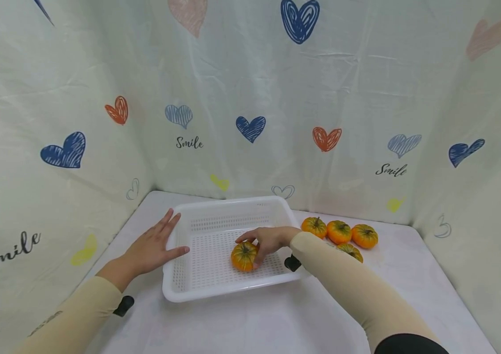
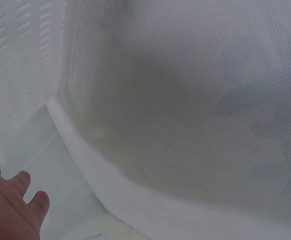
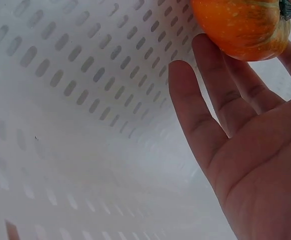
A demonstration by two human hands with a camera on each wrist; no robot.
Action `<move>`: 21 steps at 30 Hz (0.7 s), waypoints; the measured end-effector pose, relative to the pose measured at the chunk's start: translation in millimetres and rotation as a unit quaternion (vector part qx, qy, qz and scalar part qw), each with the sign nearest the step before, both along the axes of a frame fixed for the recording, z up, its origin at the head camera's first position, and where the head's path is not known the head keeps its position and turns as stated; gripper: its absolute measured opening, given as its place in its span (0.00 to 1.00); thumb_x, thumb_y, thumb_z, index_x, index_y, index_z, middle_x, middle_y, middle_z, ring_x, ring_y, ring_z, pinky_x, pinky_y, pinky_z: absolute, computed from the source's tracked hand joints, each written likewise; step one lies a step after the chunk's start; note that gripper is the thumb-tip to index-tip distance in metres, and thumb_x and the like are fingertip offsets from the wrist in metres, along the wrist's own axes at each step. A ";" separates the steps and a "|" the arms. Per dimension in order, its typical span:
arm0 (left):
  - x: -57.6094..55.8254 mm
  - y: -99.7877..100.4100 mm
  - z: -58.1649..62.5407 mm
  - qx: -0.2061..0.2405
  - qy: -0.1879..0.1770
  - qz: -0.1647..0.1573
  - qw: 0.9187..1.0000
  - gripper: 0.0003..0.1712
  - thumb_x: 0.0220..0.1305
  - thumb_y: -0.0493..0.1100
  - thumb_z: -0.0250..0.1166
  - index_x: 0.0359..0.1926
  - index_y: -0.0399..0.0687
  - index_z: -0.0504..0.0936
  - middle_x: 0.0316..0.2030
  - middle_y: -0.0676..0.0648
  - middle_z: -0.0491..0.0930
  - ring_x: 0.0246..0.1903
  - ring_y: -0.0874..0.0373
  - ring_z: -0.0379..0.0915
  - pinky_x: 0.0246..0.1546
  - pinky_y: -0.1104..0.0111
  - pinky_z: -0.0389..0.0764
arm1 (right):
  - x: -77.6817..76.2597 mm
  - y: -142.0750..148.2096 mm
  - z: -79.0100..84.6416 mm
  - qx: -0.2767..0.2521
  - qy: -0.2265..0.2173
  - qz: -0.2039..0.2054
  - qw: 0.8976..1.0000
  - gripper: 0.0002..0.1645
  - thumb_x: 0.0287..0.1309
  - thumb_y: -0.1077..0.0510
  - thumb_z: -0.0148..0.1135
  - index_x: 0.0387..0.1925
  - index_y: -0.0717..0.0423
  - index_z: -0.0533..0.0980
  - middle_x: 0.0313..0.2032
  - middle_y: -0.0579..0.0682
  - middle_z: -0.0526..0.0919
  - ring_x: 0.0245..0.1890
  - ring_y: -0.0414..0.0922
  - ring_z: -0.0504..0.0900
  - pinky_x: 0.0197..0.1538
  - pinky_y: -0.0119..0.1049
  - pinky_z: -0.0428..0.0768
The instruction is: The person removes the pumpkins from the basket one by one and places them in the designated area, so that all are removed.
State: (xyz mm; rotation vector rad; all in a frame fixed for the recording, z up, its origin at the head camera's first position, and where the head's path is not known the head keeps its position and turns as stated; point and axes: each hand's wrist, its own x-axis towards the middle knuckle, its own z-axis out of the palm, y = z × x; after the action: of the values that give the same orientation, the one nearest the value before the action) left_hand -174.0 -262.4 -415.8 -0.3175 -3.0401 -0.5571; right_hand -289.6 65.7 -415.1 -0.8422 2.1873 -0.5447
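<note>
A white perforated plastic basket (image 1: 202, 292) stands on the table. Inside it, a small orange pumpkin (image 1: 243, 256) with green markings sits at the middle of the floor. My right hand (image 1: 272, 238) reaches over the right rim and holds this pumpkin between thumb and fingers. The right wrist view shows the fingers (image 3: 188, 90) along the underside of the pumpkin (image 3: 245, 25), its stem to the right. My left hand (image 1: 150, 248) rests on the basket's left rim, fingers spread and thumb over the edge. Only part of the left hand (image 2: 10, 205) appears in the left wrist view.
Several more small pumpkins (image 1: 339, 231) lie together on the table right of the basket, one partly hidden by my right sleeve (image 1: 343, 275). A white cloth covers the table (image 1: 233, 324). A curtain (image 1: 250, 167) with printed hearts hangs behind and at both sides.
</note>
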 end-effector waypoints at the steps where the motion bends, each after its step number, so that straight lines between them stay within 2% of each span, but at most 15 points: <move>1: 0.2 0.0 0.1 0.000 0.000 0.000 1.000 0.58 0.64 0.70 0.59 0.78 0.41 0.46 0.78 0.36 0.39 0.73 0.33 0.43 0.66 0.37 0.55 | -0.1 0.0 -0.6 0.000 0.000 -0.001 1.000 0.47 0.45 0.54 0.82 0.67 0.35 0.71 0.57 0.40 0.74 0.54 0.43 0.72 0.61 0.43 0.74; 11: 0.9 -0.3 0.2 0.003 0.000 0.000 1.000 0.58 0.63 0.71 0.58 0.78 0.41 0.46 0.78 0.36 0.39 0.73 0.33 0.43 0.66 0.37 0.55 | 2.3 -0.1 -1.8 -0.005 -0.001 -0.013 1.000 0.45 0.46 0.54 0.81 0.66 0.33 0.72 0.56 0.39 0.75 0.51 0.43 0.73 0.59 0.42 0.76; 21: 2.2 0.2 2.3 0.003 0.001 -0.002 1.000 0.58 0.63 0.71 0.59 0.78 0.40 0.47 0.77 0.35 0.39 0.73 0.33 0.43 0.66 0.37 0.55 | 4.8 0.4 1.7 -0.013 0.010 -0.025 1.000 0.45 0.44 0.53 0.81 0.66 0.33 0.72 0.53 0.44 0.73 0.52 0.44 0.73 0.61 0.46 0.75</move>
State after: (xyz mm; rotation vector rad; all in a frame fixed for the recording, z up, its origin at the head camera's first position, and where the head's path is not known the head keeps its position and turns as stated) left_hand -171.8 -262.2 -413.5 -0.3236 -3.0368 -0.5661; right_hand -284.8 66.1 -413.4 -0.8119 2.2289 -0.5921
